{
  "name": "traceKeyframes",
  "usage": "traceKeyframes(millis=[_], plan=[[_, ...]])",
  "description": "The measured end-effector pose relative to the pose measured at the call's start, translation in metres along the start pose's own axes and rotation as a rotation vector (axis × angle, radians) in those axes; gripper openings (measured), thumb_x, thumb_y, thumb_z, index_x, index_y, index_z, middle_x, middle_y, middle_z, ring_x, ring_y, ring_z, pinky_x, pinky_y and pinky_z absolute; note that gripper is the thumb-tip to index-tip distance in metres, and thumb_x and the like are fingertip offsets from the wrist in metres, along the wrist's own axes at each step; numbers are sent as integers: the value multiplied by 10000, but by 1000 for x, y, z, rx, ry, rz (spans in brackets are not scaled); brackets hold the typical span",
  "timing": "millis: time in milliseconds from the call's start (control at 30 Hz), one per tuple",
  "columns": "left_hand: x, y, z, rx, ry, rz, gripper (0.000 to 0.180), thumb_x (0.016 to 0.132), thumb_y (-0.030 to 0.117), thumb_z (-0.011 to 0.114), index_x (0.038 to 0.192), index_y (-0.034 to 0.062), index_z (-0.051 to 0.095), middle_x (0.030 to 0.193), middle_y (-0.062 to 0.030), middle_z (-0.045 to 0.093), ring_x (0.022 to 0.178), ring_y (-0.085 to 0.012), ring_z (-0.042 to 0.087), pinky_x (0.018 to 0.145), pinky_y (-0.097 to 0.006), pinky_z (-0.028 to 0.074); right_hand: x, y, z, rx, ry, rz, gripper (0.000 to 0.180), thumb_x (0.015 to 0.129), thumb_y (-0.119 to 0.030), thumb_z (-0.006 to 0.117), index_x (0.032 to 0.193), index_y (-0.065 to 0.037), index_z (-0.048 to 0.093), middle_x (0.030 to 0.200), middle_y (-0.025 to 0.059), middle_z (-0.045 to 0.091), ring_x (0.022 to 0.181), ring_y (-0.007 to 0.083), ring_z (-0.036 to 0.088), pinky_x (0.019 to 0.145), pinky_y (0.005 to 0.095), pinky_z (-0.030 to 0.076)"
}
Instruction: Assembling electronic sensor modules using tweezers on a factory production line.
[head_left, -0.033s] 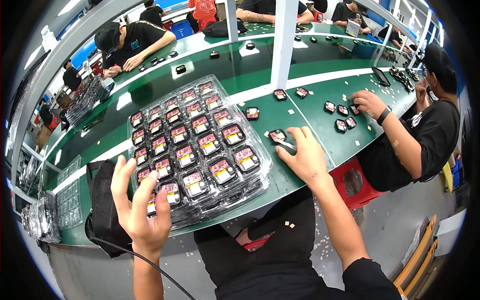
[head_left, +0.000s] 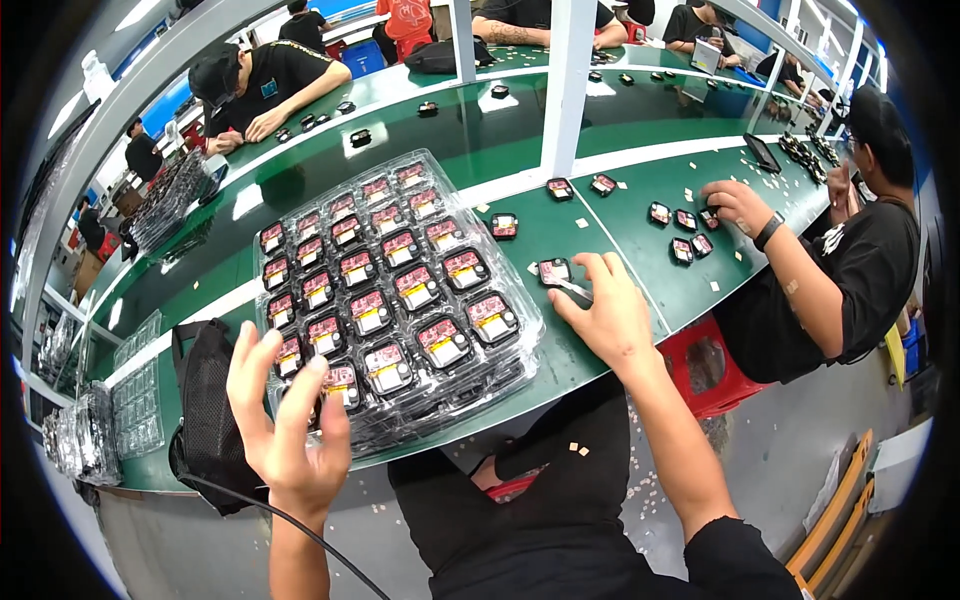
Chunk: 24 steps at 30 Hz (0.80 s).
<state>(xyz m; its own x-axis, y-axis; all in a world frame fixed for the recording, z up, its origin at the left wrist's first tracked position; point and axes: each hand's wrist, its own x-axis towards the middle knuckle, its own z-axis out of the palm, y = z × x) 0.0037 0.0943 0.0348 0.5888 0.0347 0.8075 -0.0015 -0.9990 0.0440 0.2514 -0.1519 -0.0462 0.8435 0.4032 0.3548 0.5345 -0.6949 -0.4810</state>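
At centre-left, the clear tray stack (head_left: 527, 328) looks thin-walled and flexible; support it by its rims. Your left hand (head_left: 292, 440), lower left, spreads its fingers by the stack's corner. Your right hand (head_left: 612, 318), right of centre, curls beside a black device (head_left: 553, 269), probably light, stiff, slick-faced: take its sides. I cannot tell whether those fingers pinch the pale strip (head_left: 574, 288).

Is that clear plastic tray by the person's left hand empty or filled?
The tray is mostly filled: rows of black gadgets sit in its pockets. The left hand hides one corner, so I cannot tell there.
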Motion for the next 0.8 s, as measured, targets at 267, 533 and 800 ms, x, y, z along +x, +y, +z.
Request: traceKeyframes(millis=[267, 533, 800], plan=[[-40, 72, -9, -254, -128, 183, 185, 909, 190, 709, 1091, 165, 730, 1256, -154, 569, 1221, -456, 571, 1013, -553, 511, 13, -6, 12, -147, -108, 69, 488, 858, -427, 778, 1166, -66, 663, 1165, 143, 599, 973, 359, 686, 793, 484, 581], [-46, 112, -7, -1006, -156, -271, 213, 830, -8, 763, 1038, 31, 745, 1103, -162, 699, 1008, -349, 716, 827, -429, 616, -35, -12, -53, 832, -103, 29, 579, 761, -15, 846, 1282, 16, 596, 1095, 110, 672, 721, 101, 628, 631, 243, 531], [-45, 109, 21, -1710, -584, -1005, 593, 968, 20, 688, 1487, -42, 406, 1260, -197, 662, 1125, -211, 677, 1021, -350, 531, -92, -56, -92, 489, -469, -562, 730, 718, -108, 851, 1378, -57, 544, 1246, 113, 684, 887, 276, 733, 653, 348, 597]])
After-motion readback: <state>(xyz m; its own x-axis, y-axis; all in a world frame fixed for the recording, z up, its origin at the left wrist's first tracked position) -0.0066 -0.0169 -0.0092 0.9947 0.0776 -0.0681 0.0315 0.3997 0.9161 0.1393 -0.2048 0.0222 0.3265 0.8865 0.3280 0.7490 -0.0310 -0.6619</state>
